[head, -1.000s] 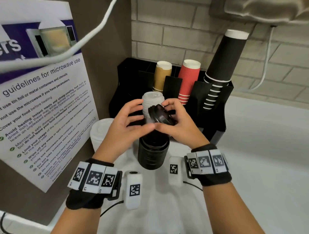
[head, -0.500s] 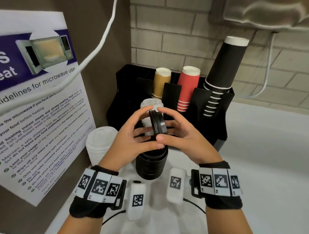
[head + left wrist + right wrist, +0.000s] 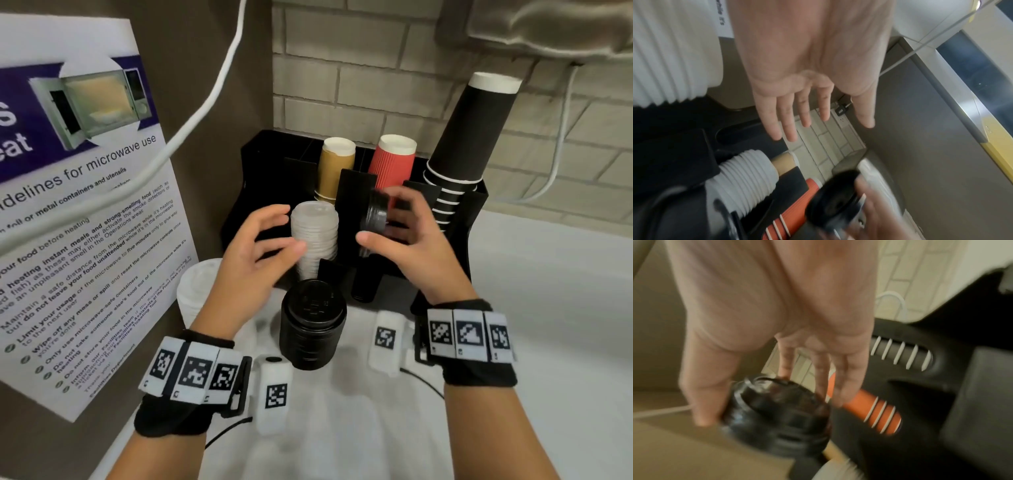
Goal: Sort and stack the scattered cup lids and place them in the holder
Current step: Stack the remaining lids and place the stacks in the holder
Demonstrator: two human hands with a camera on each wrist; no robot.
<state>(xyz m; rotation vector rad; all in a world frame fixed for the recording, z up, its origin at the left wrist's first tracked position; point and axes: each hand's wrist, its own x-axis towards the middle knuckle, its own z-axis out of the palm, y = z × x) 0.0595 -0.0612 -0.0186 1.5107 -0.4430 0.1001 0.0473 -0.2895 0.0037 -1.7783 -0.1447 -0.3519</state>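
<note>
Now right hand (image 3: 411, 240) pinches black lids (image 3: 376, 214).

Probably office pantry: microwave-use guidelines poster (image 3: 78, 205) at frame left, black cup holder (image 3: 474, 212) with paper cup stacks (image 3: 394, 164) centre, brick wall (image 3: 359, 68) behind.

Held black lids (image 3: 777, 415) motion-blurred.

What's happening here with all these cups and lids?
A person is tidying cup lids into a black holder. The right hand grips a small stack of black lids, held on edge in front of the holder. The left hand is open and holds nothing, beside the white lid stack in the holder. A taller black lid stack stands on the counter.
</note>
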